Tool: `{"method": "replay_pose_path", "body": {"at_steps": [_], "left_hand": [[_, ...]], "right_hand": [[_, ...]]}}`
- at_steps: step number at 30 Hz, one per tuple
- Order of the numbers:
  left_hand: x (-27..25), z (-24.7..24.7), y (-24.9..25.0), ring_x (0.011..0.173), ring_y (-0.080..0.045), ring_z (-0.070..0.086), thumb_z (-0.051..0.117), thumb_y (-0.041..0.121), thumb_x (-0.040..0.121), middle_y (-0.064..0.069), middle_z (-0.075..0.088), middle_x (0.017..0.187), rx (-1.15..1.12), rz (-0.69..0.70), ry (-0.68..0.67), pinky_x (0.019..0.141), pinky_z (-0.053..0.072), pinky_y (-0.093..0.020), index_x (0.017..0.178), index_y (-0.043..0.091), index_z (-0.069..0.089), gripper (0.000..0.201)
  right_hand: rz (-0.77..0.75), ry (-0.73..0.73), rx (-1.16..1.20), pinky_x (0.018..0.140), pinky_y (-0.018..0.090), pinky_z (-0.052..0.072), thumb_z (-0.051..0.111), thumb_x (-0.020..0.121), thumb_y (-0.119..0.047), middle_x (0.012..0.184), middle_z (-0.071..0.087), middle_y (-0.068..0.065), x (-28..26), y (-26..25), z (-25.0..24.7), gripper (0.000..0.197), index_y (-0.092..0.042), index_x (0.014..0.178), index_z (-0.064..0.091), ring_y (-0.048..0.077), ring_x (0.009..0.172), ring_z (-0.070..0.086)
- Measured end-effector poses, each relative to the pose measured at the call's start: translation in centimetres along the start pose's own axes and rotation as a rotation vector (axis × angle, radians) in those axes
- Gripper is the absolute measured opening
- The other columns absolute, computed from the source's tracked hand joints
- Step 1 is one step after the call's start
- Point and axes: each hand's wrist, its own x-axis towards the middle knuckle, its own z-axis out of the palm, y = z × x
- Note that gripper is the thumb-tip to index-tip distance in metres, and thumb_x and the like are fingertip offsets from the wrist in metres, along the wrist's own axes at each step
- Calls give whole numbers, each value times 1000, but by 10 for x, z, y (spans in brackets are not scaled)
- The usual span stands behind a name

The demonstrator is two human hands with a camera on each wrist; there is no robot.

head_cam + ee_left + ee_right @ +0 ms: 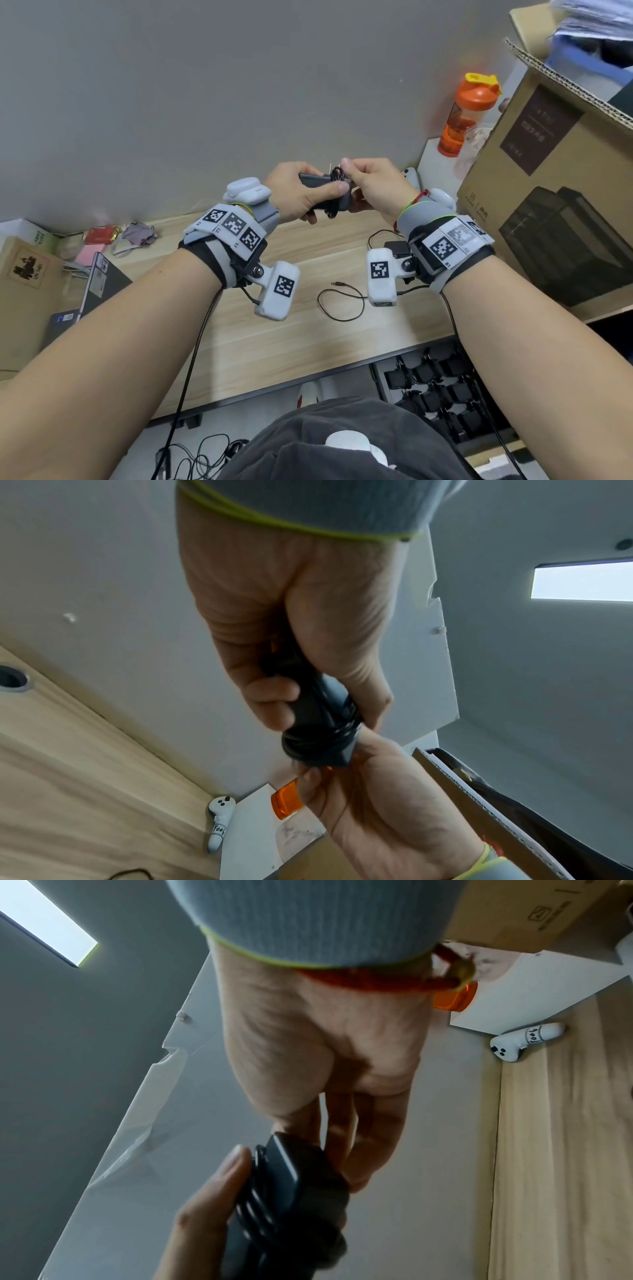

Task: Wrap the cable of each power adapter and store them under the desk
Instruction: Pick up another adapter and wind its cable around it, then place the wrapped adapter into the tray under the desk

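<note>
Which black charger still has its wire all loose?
The power adapter on the desk, behind the right wrist; its cable sprawls loose. The held adapter is already wrapped.

Grey wristbands (424, 214), white tag-marked camera pods (381, 270)

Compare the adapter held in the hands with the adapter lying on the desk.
The held adapter is up in the air, gripped by the left hand and right hand; the desk adapter lies on the desk, partly hidden. The held adapter's cable is coiled round its body; the desk adapter's cable trails loose. Both are black.
</note>
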Motion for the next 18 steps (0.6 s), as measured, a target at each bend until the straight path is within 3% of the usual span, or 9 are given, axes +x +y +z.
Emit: {"method": "replay_pose_path", "body": {"at_steps": [4,8,11,14,18], "left_hand": [[3,13,-3,44,-17,62,62,53,89,-12,70,81,-95,-40,62,44,52,-25,90,10,54,43],[4,27,-10,66,-27,67,52,50,97,-19,68,96,-258,-109,-17,64,61,-31,97,5,57,45],[6,42,-17,76,-29,68,63,23,95,-20,63,106,-360,-121,-117,71,61,-30,110,0,58,28],[1,52,-26,86,-29,68,74,-2,82,-20,64,107,-339,-115,-194,74,60,-28,116,-1,59,37],[-6,83,-37,71,-11,57,85,0,70,0,62,82,10,-48,-270,56,44,-6,107,10,63,45]], "right_hand": [[77,-67,128,67,34,59,40,101,-50,88,64,14,-10,5,-3,50,-8,106,67,26,69,60],[39,-90,139,73,33,59,63,95,-30,96,60,9,-16,27,-8,31,-8,117,64,22,79,58],[73,28,184,66,25,56,71,89,-17,98,63,5,-17,48,-18,35,-6,121,63,14,80,63],[112,66,199,63,22,53,72,88,-13,95,65,3,-28,64,-26,34,-6,120,64,10,72,63],[181,71,209,54,20,48,73,86,-13,86,67,1,-43,96,-39,27,-8,112,67,10,64,63]]}}
